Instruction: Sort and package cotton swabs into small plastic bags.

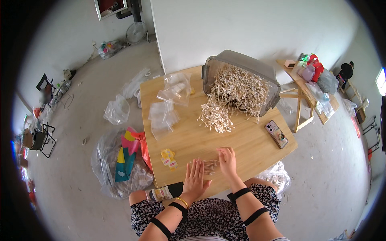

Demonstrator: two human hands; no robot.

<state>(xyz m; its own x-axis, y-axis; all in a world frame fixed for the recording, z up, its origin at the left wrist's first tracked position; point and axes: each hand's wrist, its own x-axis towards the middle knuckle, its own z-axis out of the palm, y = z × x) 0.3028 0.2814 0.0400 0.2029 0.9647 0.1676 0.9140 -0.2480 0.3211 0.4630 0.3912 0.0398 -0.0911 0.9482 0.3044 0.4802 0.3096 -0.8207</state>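
Note:
A small row of cotton swabs point(210, 166) lies on the wooden table point(241, 148) between my two hands. My left hand point(194, 181) is stretched flat at the left ends of the swabs, its fingers straight. At their right ends is my right hand point(228, 161), its fingers curled together; whether anything is inside them is hidden. Several small yellow and white labels point(169, 159) lie left of my left hand. Farther back, a loose heap of cotton swabs point(216, 116) spills from a grey plastic bin point(237, 58) tipped on its side.
Clear plastic bags point(163, 116) lie at the table's left. A phone point(276, 134) rests near the right edge. A big clear bag point(106, 164) with colourful packaging stands on the floor to the left. A second wooden table point(299, 82) holding bags is at the right.

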